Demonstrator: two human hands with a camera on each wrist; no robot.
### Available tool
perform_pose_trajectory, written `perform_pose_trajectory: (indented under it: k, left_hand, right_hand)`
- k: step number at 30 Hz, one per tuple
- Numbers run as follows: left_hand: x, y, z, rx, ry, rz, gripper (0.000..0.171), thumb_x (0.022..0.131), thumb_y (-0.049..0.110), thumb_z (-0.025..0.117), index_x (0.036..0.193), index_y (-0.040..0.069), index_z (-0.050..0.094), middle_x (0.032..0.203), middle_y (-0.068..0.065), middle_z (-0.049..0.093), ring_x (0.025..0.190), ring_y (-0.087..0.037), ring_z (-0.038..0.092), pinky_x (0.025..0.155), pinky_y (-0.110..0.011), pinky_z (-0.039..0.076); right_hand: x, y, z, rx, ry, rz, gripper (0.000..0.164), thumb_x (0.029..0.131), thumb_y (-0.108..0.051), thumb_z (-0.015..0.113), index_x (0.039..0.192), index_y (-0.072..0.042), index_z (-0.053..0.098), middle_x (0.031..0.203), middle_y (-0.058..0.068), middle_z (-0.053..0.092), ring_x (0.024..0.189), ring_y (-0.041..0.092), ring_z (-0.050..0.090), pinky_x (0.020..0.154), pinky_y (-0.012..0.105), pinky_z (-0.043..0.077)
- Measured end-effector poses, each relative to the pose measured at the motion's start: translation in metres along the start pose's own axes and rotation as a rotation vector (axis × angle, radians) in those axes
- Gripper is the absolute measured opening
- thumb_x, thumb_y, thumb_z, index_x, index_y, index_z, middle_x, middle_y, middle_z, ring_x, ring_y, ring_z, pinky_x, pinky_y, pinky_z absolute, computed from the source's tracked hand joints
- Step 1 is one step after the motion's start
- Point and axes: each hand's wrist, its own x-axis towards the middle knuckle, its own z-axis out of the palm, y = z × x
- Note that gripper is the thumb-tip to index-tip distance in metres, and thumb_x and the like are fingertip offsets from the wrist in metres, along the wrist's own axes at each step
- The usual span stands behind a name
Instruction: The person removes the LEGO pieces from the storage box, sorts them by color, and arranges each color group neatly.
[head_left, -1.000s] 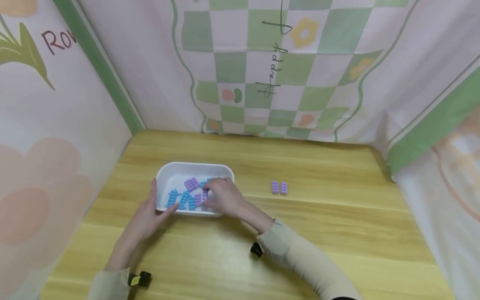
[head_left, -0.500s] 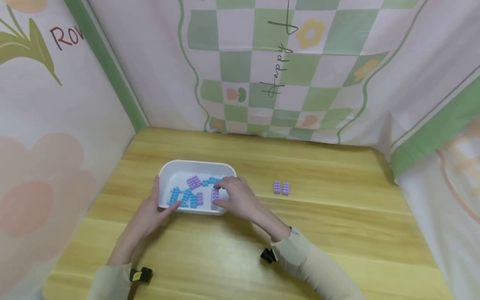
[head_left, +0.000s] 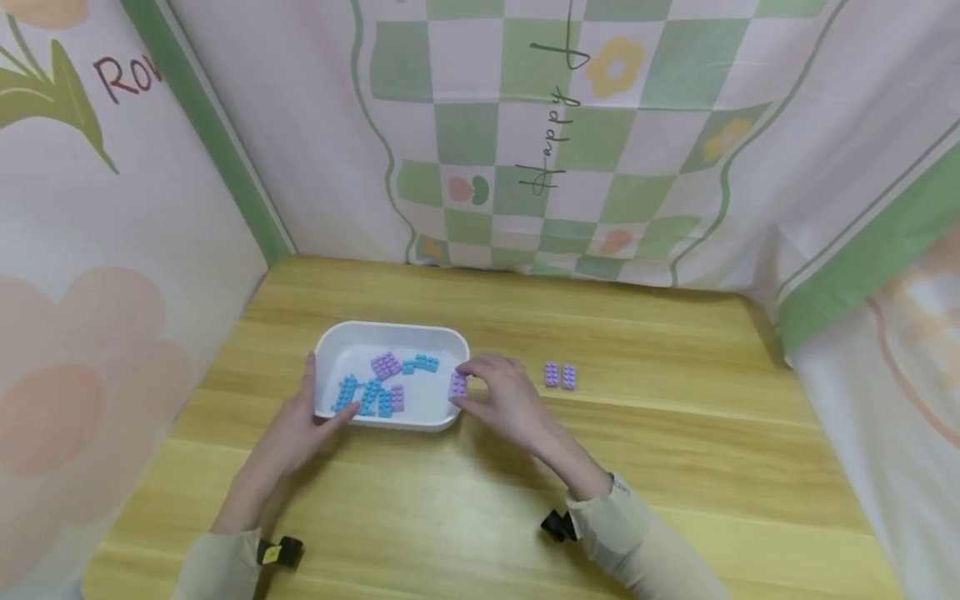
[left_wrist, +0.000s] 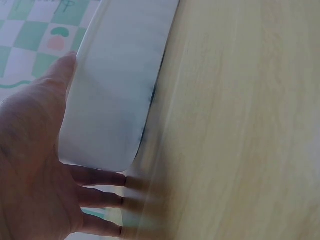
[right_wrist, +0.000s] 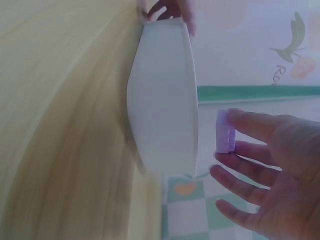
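Note:
A white plastic tray (head_left: 431, 417) holds purple and blue toy building bricks. My left hand (head_left: 288, 437) grips its near left corner, thumb over the front rim and fingers along the left end. In the left wrist view those fingers spread past the tray's end wall (left_wrist: 110, 105). With thumb and fingertips, my right hand (head_left: 517, 406) pinches a purple building brick (head_left: 457, 385) at the tray's right rim. The right wrist view shows this brick (right_wrist: 223, 136) raised above rim level, studs toward the palm. Two more purple bricks (head_left: 551, 374) lie side by side on the table, right of my right hand.
Inside the tray are a blue brick group (head_left: 426, 362) at the back, a purple group (head_left: 386, 365), and several blue bricks (head_left: 370, 397) near the front. The wooden table (head_left: 420, 517) ends at a checked curtain (head_left: 525, 217) behind.
My right hand has moved right with the pinched purple brick, from among the tray's bricks to its right rim. The left hand keeps its place on the tray.

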Motion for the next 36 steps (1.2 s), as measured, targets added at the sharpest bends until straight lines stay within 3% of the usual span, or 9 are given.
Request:
perform_pose_trajectory:
  k: [6,19,25,36]
  left_hand:
    - [-0.001,0.0,-0.002,0.01,-0.002,-0.008,0.125,0.103,0.075,0.058,0.173,0.008,-0.021,0.173,-0.042,0.024,0.156,-0.063,0.037,0.129,-0.074,0.033]
    - [-0.002,-0.001,-0.001,0.003,-0.002,0.008,0.124,0.104,0.073,0.058,0.174,0.008,-0.02,0.174,-0.041,0.024,0.157,-0.062,0.037,0.13,-0.073,0.032]
    - [-0.001,0.0,-0.001,0.001,-0.004,0.009,0.124,0.104,0.074,0.058,0.174,0.008,-0.02,0.174,-0.041,0.024,0.156,-0.062,0.037,0.129,-0.074,0.033]
    - [0.0,-0.001,-0.001,0.0,0.002,0.017,0.123,0.104,0.073,0.058,0.174,0.007,-0.019,0.172,-0.042,0.028,0.155,-0.062,0.039,0.129,-0.073,0.034]
  right_hand:
    - [-0.011,0.018,-0.009,0.013,0.035,0.029,0.041,0.088,-0.014,0.092,0.124,-0.002,0.077,0.124,0.016,0.081,0.118,0.035,0.075,0.112,0.058,0.059]
    - [-0.046,0.084,-0.035,-0.046,0.099,0.148,0.041,0.089,-0.005,0.09,0.125,0.004,0.075,0.121,0.023,0.079,0.108,0.039,0.078,0.097,0.054,0.068]
    - [-0.057,0.106,-0.046,-0.091,0.119,0.191,0.041,0.09,-0.002,0.087,0.127,0.008,0.074,0.123,0.027,0.078,0.111,0.043,0.077,0.101,0.06,0.065]
    - [-0.069,0.137,-0.06,-0.133,0.076,0.289,0.042,0.094,-0.003,0.083,0.132,0.01,0.07,0.13,0.032,0.073,0.121,0.049,0.071,0.109,0.068,0.057]
